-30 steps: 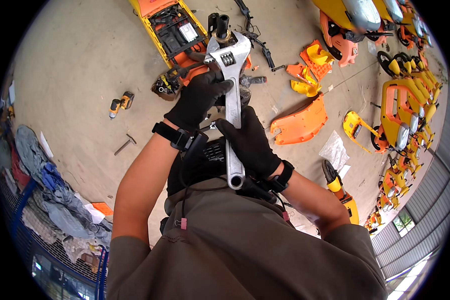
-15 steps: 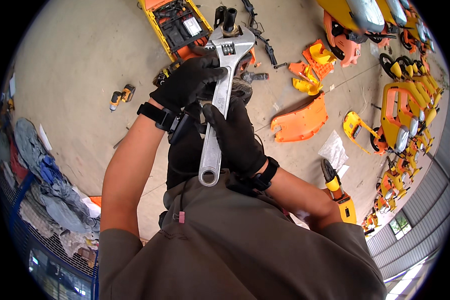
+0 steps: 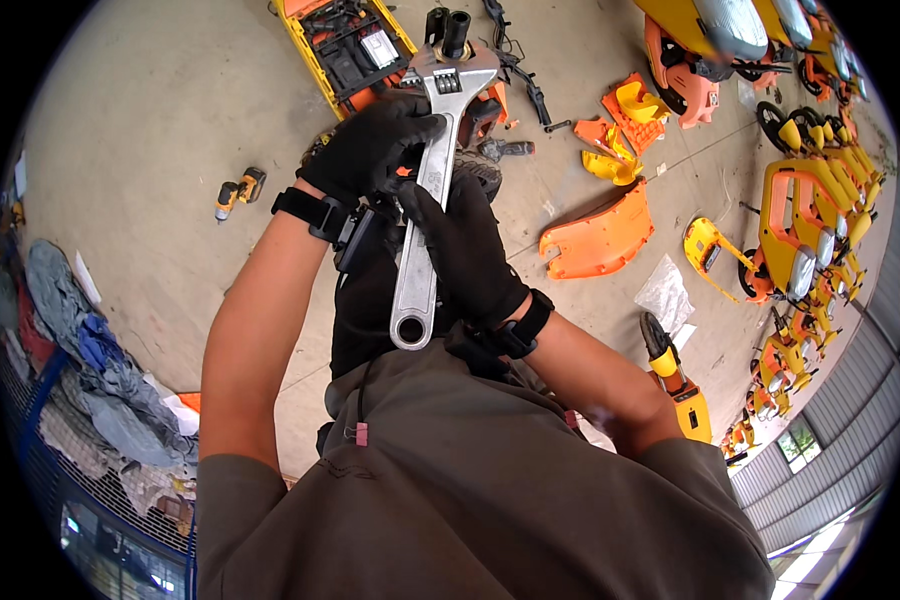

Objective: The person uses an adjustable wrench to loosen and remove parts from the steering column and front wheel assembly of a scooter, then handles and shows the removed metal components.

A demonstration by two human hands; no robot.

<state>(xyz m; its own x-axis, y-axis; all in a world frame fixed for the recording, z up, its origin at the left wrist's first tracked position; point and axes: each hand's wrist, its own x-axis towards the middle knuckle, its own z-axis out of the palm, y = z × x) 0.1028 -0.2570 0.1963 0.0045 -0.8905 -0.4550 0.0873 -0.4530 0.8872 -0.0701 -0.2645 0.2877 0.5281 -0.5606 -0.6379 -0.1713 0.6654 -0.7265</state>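
A large silver adjustable wrench lies lengthwise in front of my body. Its jaws are around a brass-coloured fitting at the foot of an upright black tube. My left hand, in a black glove, is closed on the upper handle just below the wrench head. Lower down, my gloved right hand grips the handle from its right side, thumb along the metal. The ringed end of the handle sticks out toward my waist. What the tube belongs to is mostly hidden behind the wrench and my hands.
Beyond my left hand lies a yellow-framed vehicle body with exposed wiring. A cordless drill rests on the floor at left. Orange panels and yellow covers lie to the right, before rows of yellow vehicles.
The wrench and both hands have shifted slightly away from my body and a little left. My grip on the wrench looks the same.
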